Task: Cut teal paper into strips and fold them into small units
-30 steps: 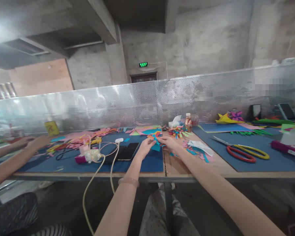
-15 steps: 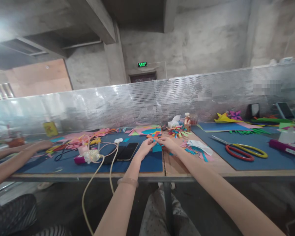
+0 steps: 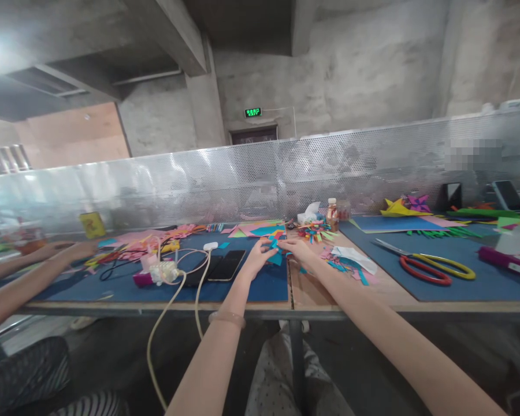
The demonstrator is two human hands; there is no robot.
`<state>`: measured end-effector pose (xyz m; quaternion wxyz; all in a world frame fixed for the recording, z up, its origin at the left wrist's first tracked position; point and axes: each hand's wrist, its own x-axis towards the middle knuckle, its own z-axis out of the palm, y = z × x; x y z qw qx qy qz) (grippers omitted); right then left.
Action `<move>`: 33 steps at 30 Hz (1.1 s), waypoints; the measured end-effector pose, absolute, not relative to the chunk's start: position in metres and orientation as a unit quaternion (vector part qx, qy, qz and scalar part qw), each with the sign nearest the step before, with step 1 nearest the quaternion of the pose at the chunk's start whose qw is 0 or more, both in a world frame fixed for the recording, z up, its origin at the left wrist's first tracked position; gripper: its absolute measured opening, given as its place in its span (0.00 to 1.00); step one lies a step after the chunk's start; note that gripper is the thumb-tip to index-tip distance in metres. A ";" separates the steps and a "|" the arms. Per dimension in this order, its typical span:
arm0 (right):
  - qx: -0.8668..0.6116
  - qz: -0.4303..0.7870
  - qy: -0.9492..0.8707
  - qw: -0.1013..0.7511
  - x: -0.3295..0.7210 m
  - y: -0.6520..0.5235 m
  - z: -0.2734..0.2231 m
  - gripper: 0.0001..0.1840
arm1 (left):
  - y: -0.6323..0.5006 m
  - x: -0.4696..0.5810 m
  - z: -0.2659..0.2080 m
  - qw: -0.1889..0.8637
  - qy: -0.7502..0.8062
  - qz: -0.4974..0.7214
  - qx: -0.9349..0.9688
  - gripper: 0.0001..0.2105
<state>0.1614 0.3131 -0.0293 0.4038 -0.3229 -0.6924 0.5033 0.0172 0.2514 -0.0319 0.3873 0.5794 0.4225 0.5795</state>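
Note:
A small piece of bright blue paper (image 3: 276, 258) lies between my two hands, over the seam at the right edge of the blue mat. My left hand (image 3: 259, 259) is at its left side, fingers stretched out and slightly apart at the paper's edge. From the right, my right hand (image 3: 301, 252) pinches the paper's upper part with its fingertips. Just beyond the hands are orange and coloured paper pieces (image 3: 277, 234). Fine detail at the fingertips is too small to make out.
Left of my hands lie a black phone (image 3: 227, 266), a white cable plug (image 3: 210, 247) and a power strip (image 3: 144, 279). Paper scraps (image 3: 351, 268) and large scissors (image 3: 424, 269) are to the right. A bottle (image 3: 331, 215) stands behind. Another person's arms (image 3: 47, 268) reach in at far left.
My left fingers have spread a little away from the blue paper, while my right hand stays at it. The other person's hand at left has shifted slightly. The view has moved slightly.

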 end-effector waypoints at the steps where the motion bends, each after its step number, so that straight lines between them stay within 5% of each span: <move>1: -0.323 0.503 -0.692 0.405 0.161 0.313 -0.029 0.12 | 0.252 0.017 -0.032 0.386 0.423 0.582 0.577 0.19; 33: -0.281 0.532 -0.691 0.402 0.162 0.310 -0.026 0.11 | 0.256 0.017 -0.031 0.410 0.407 0.627 0.523 0.12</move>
